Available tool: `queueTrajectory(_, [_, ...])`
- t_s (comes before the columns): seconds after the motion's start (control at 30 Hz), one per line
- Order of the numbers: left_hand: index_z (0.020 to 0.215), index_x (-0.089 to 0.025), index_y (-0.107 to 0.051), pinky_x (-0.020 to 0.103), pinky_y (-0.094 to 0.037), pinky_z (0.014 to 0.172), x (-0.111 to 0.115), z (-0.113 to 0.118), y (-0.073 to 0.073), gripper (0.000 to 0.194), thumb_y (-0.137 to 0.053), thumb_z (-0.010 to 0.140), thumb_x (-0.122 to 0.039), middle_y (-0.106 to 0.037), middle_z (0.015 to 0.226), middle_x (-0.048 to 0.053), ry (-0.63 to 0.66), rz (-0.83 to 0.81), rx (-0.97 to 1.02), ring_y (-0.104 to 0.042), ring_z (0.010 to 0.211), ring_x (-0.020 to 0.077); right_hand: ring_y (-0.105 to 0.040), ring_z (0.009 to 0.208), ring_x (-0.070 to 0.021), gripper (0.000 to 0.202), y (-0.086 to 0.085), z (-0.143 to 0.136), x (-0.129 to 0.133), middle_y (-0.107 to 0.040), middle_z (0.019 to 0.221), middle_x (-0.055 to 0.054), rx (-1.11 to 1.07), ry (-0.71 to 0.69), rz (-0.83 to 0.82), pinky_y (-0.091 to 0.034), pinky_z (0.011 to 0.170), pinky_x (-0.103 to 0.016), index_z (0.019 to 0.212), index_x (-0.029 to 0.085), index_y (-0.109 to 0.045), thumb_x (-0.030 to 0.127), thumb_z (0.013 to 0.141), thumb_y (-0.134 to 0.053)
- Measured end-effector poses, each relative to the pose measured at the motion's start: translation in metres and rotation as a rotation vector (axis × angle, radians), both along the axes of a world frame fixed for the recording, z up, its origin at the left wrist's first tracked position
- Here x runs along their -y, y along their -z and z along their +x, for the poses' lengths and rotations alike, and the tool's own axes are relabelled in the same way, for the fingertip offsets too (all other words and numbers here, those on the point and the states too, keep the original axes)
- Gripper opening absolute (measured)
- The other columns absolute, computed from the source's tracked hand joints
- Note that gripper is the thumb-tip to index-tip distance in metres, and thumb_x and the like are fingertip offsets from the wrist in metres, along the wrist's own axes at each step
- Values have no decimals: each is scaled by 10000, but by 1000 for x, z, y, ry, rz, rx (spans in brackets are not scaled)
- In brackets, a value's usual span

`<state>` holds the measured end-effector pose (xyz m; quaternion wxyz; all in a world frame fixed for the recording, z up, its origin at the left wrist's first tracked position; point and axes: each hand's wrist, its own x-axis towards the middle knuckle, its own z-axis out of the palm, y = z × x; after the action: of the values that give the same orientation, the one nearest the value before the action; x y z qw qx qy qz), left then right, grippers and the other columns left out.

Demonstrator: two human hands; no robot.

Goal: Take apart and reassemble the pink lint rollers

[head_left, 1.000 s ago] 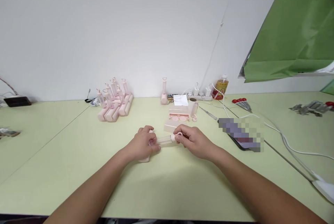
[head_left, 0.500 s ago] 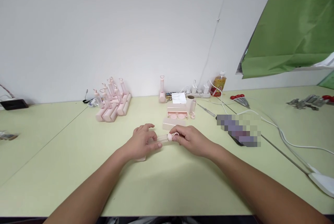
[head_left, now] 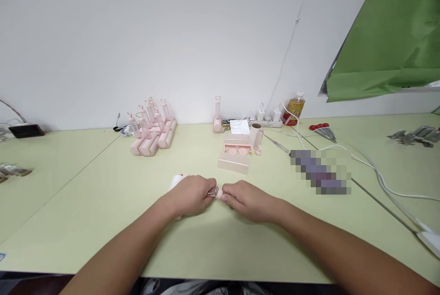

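Two bare hands meet above a pale green surface (head_left: 85,221) that runs along a white wall (head_left: 192,33): the left hand (head_left: 195,195) is closed around a clear tube (head_left: 212,192), the right hand (head_left: 248,201) gripping the pale pink cap (head_left: 219,193) at its end. A whitish piece (head_left: 175,180) shows from behind the left hand. Toward the wall, pink cases (head_left: 149,144) bearing upright tubes cluster at left; a white-capped bottle (head_left: 293,109) stands beside a power strip (head_left: 271,124). A green sheet (head_left: 392,38) hangs at upper right.

The left fingers (head_left: 211,184) mostly hide the clear tube (head_left: 212,192) — the green sheet (head_left: 395,42) runs out-of-frame.
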<state>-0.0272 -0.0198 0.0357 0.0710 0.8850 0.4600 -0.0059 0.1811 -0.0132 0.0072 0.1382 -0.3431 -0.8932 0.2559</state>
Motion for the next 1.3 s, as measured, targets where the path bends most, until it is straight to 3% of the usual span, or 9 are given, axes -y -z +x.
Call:
queueTrajectory(0.2, [760,-228,-547,281,-292,535,2,1,2,107,-470,819,-274,-634,651,8,12,68,-52,-573,567,198,-527,585,-119,168,0,-1,0,-614,679,7,-158,86,-145,-349,549,-217,861,202,-499,326,941,-419])
queueTrajectory(0.5, [755,-220,-536,283,-255,521,3,2,5,113,-467,833,-262,-651,673,1,61,99,-23,-584,582,185,-439,521,-104,344,-2,0,0,-548,592,16,-33,43,-59,-300,522,-229,722,189,-522,406,954,-391])
queueTrajectory(0.87, [749,-218,-515,285,-238,520,5,0,3,192,-433,886,-325,-640,655,-2,35,129,-28,-571,552,172,-461,502,-100,302,10,-10,9,-555,550,21,-239,96,-100,-331,526,-217,661,191,-474,311,934,-423])
queueTrajectory(1.2, [793,-207,-555,291,-319,541,8,3,4,114,-478,853,-266,-651,700,40,39,73,-72,-616,622,219,-428,522,-113,315,23,-17,13,-518,569,15,-205,168,-90,-320,526,-242,667,195,-477,361,926,-412])
queueTrajectory(1.3, [810,-207,-562,290,-336,555,6,3,7,122,-475,862,-275,-650,701,44,42,78,-55,-615,624,222,-450,499,-106,356,22,-17,13,-517,537,19,-283,170,-237,-355,517,-239,638,197,-452,409,922,-418])
